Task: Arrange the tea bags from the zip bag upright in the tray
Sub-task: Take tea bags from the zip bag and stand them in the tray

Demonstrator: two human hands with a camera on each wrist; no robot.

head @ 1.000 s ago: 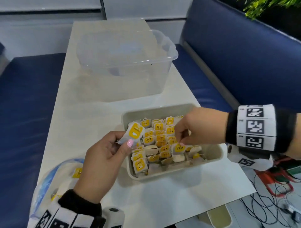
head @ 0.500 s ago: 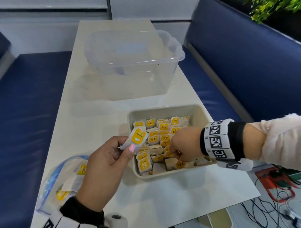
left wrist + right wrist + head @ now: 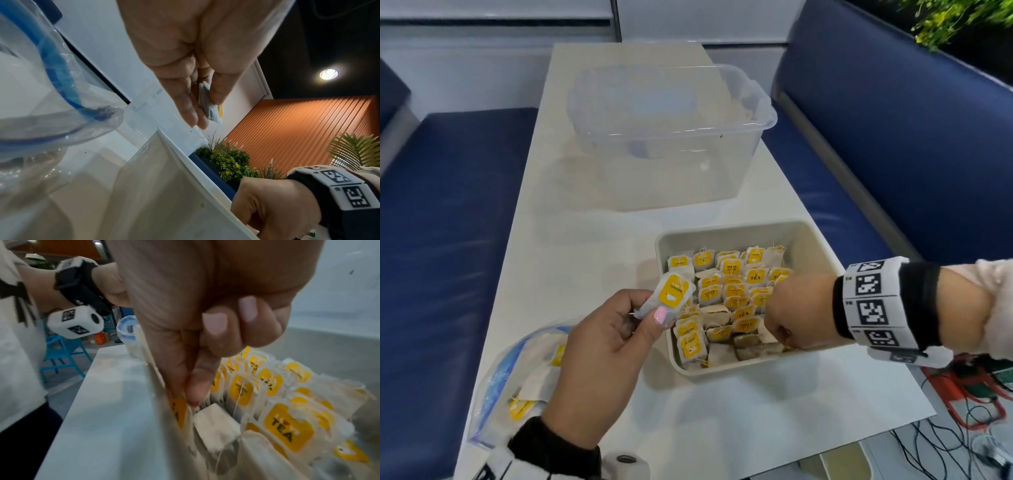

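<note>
Left hand: the left hand (image 3: 599, 363) is raised just left of the tray, thumb and fingers pinching one tea bag (image 3: 669, 297) with a yellow tag, held tilted above the tray's left rim; the left wrist view shows the same pinch edge-on (image 3: 207, 100).
Right hand: the right hand (image 3: 799, 311) reaches into the near right part of the tray, knuckles up. In the right wrist view its thumb and forefinger (image 3: 197, 386) are pressed together on the top edge of a yellow-tagged bag (image 3: 179, 412) standing against the near wall, the other fingers curled in.
Tray: the beige tray (image 3: 822, 246) sits on the white table (image 3: 592, 240), near and right of centre.
Tea bags in tray: rows of yellow-tagged bags (image 3: 726, 284) stand upright across the left and middle; a few plain bags (image 3: 722, 353) lie tilted or flat along the near edge.
Zip bag: the clear zip bag (image 3: 493, 387) with a blue seal lies at the table's near left corner, partly under the left wrist, with several tea bags inside.
Clear tub: a clear plastic tub (image 3: 756, 137) stands on the far part of the table, well apart from the tray.
Seats: blue benches (image 3: 448, 205) flank the table on both sides.
</note>
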